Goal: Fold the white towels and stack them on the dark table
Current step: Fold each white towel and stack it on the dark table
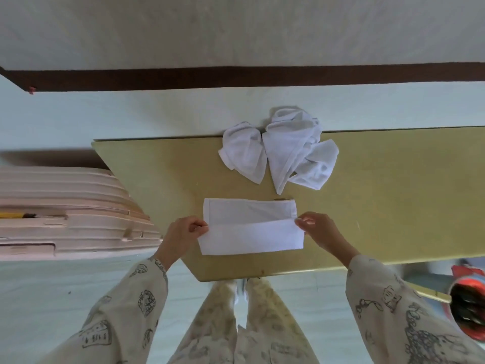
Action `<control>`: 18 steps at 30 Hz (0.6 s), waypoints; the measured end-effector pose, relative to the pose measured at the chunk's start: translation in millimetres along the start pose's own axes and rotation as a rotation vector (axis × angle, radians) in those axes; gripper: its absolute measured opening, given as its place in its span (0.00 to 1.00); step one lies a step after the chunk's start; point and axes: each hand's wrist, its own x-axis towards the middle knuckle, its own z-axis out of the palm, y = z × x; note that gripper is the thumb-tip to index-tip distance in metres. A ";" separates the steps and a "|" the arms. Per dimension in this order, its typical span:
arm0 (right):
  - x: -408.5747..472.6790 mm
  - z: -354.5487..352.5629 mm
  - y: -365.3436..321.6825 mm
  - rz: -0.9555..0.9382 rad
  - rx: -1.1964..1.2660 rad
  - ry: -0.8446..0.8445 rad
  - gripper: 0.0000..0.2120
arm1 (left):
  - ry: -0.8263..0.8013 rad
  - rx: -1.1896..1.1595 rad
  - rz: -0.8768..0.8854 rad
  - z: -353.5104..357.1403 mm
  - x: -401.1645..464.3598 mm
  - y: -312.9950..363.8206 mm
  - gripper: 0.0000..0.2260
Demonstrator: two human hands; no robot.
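While my left hand (183, 231) and right hand (319, 228) each pinch an end of the half-folded towel (250, 228) at the near edge of the table (393, 206), 2 crumpled towels (278, 149) lie beyond it by the far edge. Pink suitcase (65, 214) stands left of the table.

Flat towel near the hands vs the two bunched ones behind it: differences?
The flat towel lies smooth and rectangular, partly folded; the bunched towels are crumpled heaps. The left hand and right hand pinch the flat towel's ends; nothing touches the bunched towels. All are white, on the same table.
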 end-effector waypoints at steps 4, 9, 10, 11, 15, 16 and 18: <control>25.7 6.4 0.0 0.046 0.042 0.089 0.08 | 0.085 -0.047 -0.021 -0.9 29.4 6.7 0.01; 52.7 14.8 2.9 0.086 0.046 0.178 0.09 | 0.119 -0.136 -0.095 5.9 64.4 7.5 0.05; 55.6 16.3 3.1 0.097 0.047 0.183 0.09 | 0.120 -0.132 -0.114 7.6 68.7 6.1 0.06; 59.1 18.1 4.0 0.108 0.046 0.182 0.10 | 0.114 -0.124 -0.130 9.8 73.0 4.0 0.06; 69.6 24.9 7.6 0.135 0.020 0.180 0.11 | 0.114 -0.082 -0.178 16.6 82.6 -1.2 0.09; 71.5 26.1 8.0 0.144 0.010 0.188 0.11 | 0.122 -0.072 -0.187 18.1 84.6 -0.8 0.09; 74.3 27.9 7.5 0.156 -0.016 0.197 0.11 | 0.132 -0.047 -0.199 20.1 87.6 0.5 0.09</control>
